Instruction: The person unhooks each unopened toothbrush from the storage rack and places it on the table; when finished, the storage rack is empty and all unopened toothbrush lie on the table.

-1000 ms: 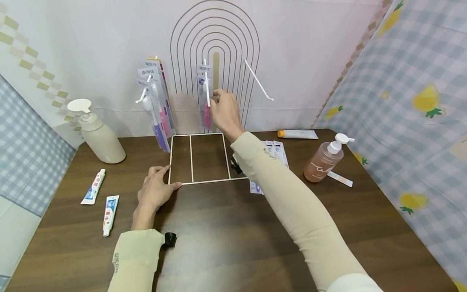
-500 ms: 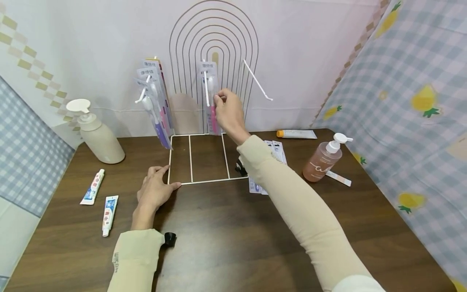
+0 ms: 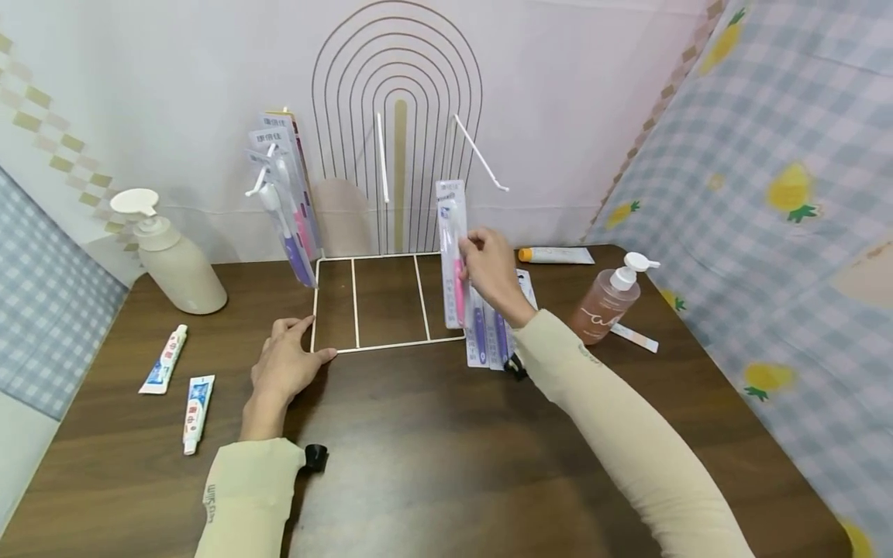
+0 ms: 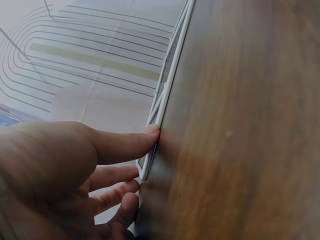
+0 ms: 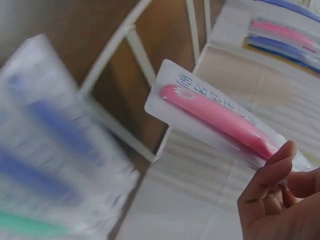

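My right hand (image 3: 491,267) pinches a packaged toothbrush (image 3: 452,256) with a pink handle by its edge, held upright in front of the rack. The pink handle (image 5: 215,117) shows through the clear pack in the right wrist view. My left hand (image 3: 282,360) holds the front left corner of a white wire display rack (image 3: 370,347), thumb on the front bar (image 4: 165,107) and fingers at the side. More packaged toothbrushes (image 3: 296,248) hang on the rack's left hook. Its middle hook (image 3: 383,159) and right hook (image 3: 481,153) are bare.
Several packaged toothbrushes (image 3: 477,341) lie right of the rack, partly behind the right hand. A beige pump bottle (image 3: 181,267) stands left, a pink pump bottle (image 3: 605,306) right. Two toothpaste tubes (image 3: 164,360) lie at left; an orange-capped tube (image 3: 558,256) lies at the back right.
My right hand has taken the pink toothbrush pack off the middle hook and moved it right and down, towards the packs on the table. My left hand stays at the rack's corner.
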